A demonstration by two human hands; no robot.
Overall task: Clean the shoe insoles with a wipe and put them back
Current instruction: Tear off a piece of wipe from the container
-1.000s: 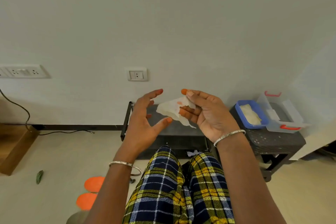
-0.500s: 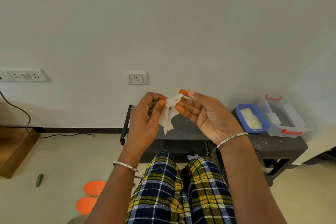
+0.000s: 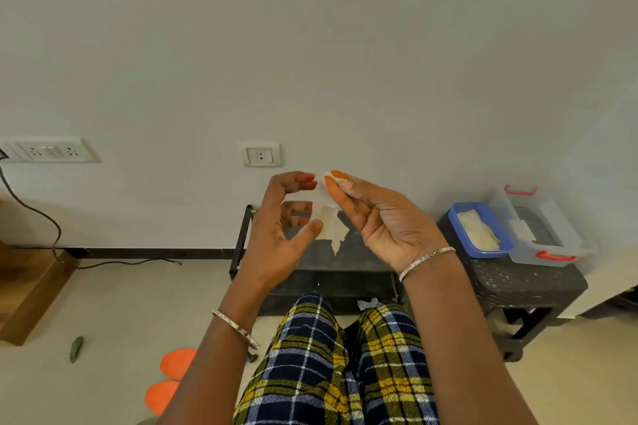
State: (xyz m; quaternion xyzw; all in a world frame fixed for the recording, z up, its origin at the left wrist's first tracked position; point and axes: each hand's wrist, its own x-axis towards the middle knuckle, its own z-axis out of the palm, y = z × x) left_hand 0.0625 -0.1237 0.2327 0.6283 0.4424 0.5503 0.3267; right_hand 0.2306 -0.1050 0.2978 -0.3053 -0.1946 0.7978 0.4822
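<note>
1. Pinching the top edge of a white wipe [image 3: 330, 229] between thumb and forefinger of the right hand [image 3: 378, 222], palm turned up, other fingers lying loosely extended, above the low black rack [image 3: 310, 272].
2. Letting the wipe hang limp and crumpled from that pinch, over the rack's grey top, its lower tip pointing down.
3. Holding the left hand [image 3: 278, 235] just left of the wipe, above the rack's left end, fingers curved and thumb set wide apart from them, gripping nothing; thumb tip sitting at the wipe's edge, contact impossible to tell.
4. Seeing two orange insoles [image 3: 177, 362] lying side by side on the floor, left of the rack and nearer the camera, partly hidden behind the left forearm.
5. Seeing a black stool [image 3: 518, 283] standing just right of the rack, carrying a blue tub [image 3: 459, 235] of pale folded wipes and, just beside it and farther from the rack, a clear box [image 3: 552, 245] with red clasps.
6. Sitting in front of the rack, knees in plaid trousers [image 3: 328, 362] nearly reaching its front edge.
7. Seeing a white wall socket [image 3: 260, 154] above the rack and a green leaf [image 3: 76, 348] on the floor well to its left.
</note>
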